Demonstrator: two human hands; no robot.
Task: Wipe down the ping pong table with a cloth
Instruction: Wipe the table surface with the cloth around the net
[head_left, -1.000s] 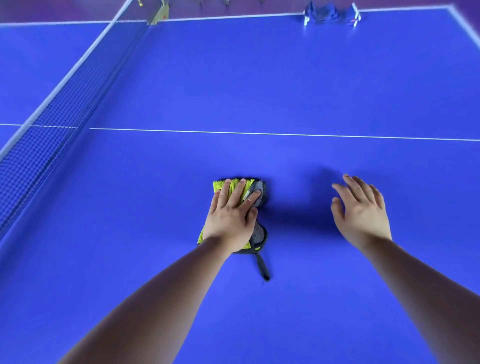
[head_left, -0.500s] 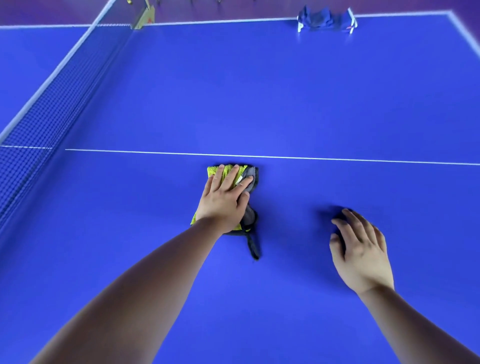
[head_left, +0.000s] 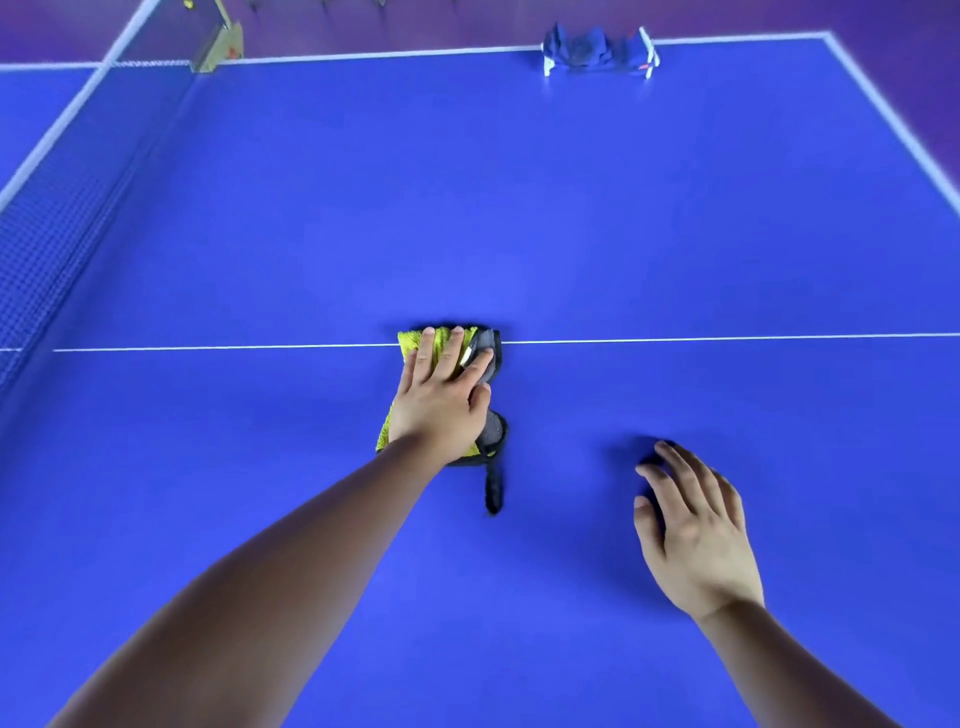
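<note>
Cloth (head_left: 410, 343) lies under the flat, straight fingers (head_left: 427, 348) of my left hand (head_left: 441, 405), its far edge just past their tips on the white line (head_left: 727, 339) of the desk (head_left: 571, 208), so I should press evenly and sweep overlapping strokes, right hand (head_left: 696, 540) loose-fingered and empty, nearer me to the right.

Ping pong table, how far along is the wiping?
Done: hard to say; the table shows no streaks or marks either way. In hand: the left hand presses the cloth flat over the white line, mid-table; the right hand, to its right, holds nothing. Left: likely the stretch beyond the line to the far edge, and toward the net.
</note>
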